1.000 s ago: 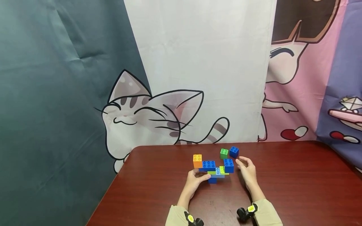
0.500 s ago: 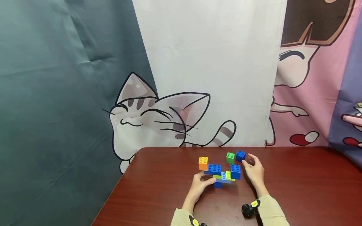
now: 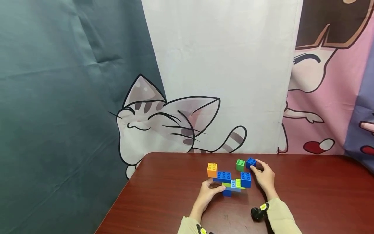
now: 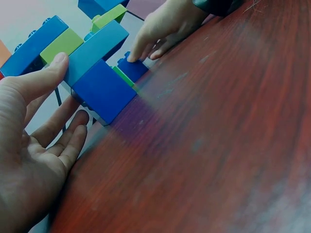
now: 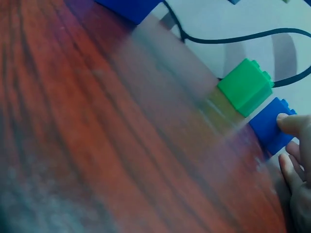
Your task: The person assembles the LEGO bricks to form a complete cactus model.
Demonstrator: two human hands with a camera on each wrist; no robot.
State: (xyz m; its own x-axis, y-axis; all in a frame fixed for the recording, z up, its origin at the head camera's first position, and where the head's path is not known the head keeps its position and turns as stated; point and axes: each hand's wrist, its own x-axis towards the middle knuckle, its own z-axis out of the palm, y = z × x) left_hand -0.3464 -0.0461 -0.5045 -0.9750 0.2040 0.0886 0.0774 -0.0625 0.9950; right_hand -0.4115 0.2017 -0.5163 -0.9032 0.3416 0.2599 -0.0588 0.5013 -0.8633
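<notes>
My left hand (image 3: 206, 195) grips the left side of a toy brick structure (image 3: 230, 186), thumb in front and fingers behind. Blue, lime and light-blue bricks make it up, with an orange brick (image 3: 212, 170) on its left end and a blue one raised on its right. In the left wrist view its dark blue bottom brick (image 4: 104, 91) stands on the tabletop. Farther back, my right hand (image 3: 265, 178) pinches a loose blue brick (image 3: 251, 162) between thumb and fingers. The right wrist view shows the thumb against that brick's face (image 5: 272, 127). A loose green brick (image 3: 240, 165) stands just left of it.
The bricks stand on a reddish-brown wooden table (image 3: 163, 198), the loose ones near its back edge. Behind it hangs a cloth backdrop (image 3: 233, 65) with cartoon drawings. A black wrist device (image 3: 258, 214) sits at the right sleeve.
My right hand has moved in to the loose blue brick and taken hold of it. The left hand keeps its grip on the structure. The head view has shifted slightly.
</notes>
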